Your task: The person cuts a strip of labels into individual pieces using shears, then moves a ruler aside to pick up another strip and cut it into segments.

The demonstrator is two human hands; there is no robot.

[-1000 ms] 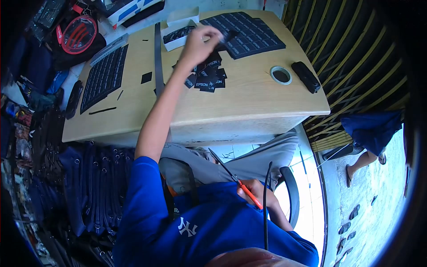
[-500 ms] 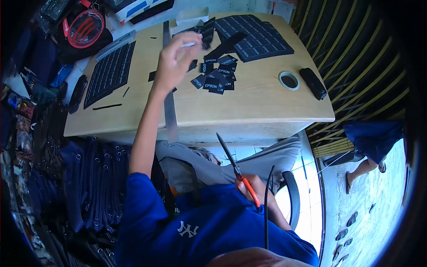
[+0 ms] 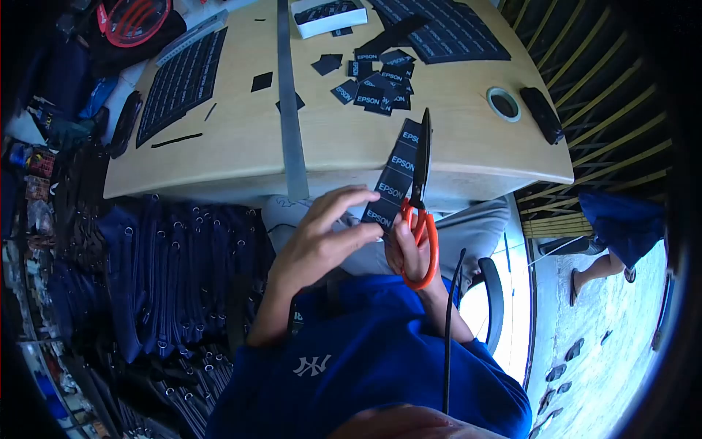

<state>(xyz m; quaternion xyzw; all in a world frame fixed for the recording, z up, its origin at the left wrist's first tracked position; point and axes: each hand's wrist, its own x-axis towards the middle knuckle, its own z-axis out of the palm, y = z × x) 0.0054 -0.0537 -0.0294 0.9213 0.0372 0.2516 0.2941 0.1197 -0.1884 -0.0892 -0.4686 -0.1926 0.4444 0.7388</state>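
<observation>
My left hand [image 3: 322,233] is at the left edge of a black label strip [image 3: 393,174] printed with repeated white EPSON lettering. Its thumb and forefinger touch the strip near the lower end, curled around that edge. In my right hand [image 3: 409,249] is a pair of scissors [image 3: 420,183] with orange handles and dark blades pointing up. The blades look closed and lie along the strip's right side. Beyond, a loose pile of cut EPSON labels [image 3: 369,99] lies on the wooden desk [image 3: 219,157].
A white box [image 3: 333,23] with black pieces stands at the desk's back. Label sheets [image 3: 453,33] lie behind right, more sheets [image 3: 183,88] at left. A metal ruler [image 3: 291,124] crosses the desk. A tape roll [image 3: 503,104] and black case [image 3: 541,115] sit right. Dark bags [image 3: 172,278] hang left.
My left hand has come down from the back of the desk to the label strip before me. My right hand has raised the scissors beside it. The view has tilted slightly downward.
</observation>
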